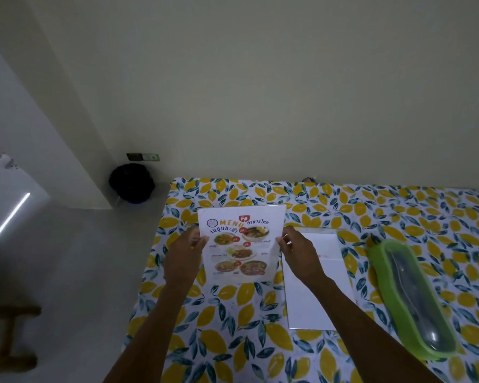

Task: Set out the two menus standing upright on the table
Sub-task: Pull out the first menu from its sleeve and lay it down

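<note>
A white menu (239, 244) printed with food photos and the word MENU stands upright on the lemon-patterned table (233, 313), its printed face toward me. My left hand (184, 258) pinches its left edge and my right hand (296, 252) pinches its right edge. A second menu (315, 294) lies flat on the table just right of it, white side up, partly under my right forearm.
A long green container (409, 297) with a clear lid lies at the right of the table. The table's far edge meets a pale wall. Left of the table is open floor, a dark bag (132, 182) in the corner and a wooden stool (9, 338).
</note>
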Demonstrator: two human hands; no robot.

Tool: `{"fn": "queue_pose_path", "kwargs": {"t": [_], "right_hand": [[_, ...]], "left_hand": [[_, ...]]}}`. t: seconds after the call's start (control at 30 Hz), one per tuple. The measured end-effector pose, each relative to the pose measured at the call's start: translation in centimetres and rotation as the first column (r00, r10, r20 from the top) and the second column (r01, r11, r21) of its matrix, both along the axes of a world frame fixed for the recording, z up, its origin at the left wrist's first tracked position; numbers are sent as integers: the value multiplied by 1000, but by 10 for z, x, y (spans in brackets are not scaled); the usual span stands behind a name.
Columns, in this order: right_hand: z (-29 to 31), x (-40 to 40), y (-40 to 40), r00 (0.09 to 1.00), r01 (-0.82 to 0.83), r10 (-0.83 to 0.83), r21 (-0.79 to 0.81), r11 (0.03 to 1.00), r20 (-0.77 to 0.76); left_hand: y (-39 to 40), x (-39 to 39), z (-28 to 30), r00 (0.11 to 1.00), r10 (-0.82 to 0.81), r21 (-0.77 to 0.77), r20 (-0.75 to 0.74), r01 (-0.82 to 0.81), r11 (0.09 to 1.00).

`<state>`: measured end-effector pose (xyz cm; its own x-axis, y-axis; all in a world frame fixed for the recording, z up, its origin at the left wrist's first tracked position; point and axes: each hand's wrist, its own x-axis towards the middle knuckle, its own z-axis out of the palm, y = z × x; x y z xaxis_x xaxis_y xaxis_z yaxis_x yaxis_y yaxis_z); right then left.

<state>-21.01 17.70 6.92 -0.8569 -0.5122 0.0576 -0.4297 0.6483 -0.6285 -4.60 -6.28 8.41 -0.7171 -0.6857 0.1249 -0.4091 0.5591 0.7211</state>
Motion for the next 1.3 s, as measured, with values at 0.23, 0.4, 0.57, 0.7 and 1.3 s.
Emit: {"fn": "queue_pose_path", "kwargs": {"t": [0.23, 0.4, 0.57, 0.7, 1.3], "right_hand": [[-15, 2, -2, 999, 26, -26, 13, 1000, 21], [-22, 5, -4, 998, 51, -51, 30, 998, 27], [-24, 9, -5, 997, 62, -63, 37, 997, 33], [-28, 10, -5, 997, 71, -73, 50, 996, 37], [-3, 22, 50, 994, -48, 95, 576, 816, -52]], "left_hand": [[2, -1, -1, 1000, 1, -12, 22, -1, 1000], [1, -1, -4, 999, 3, -33, 44, -2, 999], [-3, -2, -14, 999, -11, -30, 41, 12, 999], [-5, -3, -26, 999, -11, -38, 44, 13, 999], [48, 42, -33, 894, 172, -517, 414, 75, 853]]}}
